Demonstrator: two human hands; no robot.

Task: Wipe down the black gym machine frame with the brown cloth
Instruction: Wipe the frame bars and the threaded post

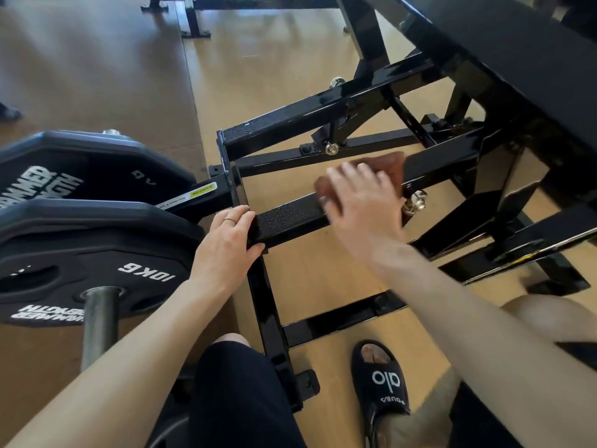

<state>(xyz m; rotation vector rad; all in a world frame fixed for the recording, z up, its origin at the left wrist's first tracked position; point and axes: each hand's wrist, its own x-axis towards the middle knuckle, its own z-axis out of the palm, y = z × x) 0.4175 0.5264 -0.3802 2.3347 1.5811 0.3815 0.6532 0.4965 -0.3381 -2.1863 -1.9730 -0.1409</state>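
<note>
The black gym machine frame fills the middle and right of the head view, made of glossy square bars low over the floor. A brown cloth lies on one slanted bar near the centre. My right hand presses flat on the cloth with fingers spread and straight, slightly blurred. My left hand grips the near end of the same bar, its fingers curled over the top and thumb under the edge.
Black weight plates marked 10 KG sit on a steel sleeve at the left. A chrome bolt sticks out just right of the cloth. My slippered foot and knee rest on the wooden floor.
</note>
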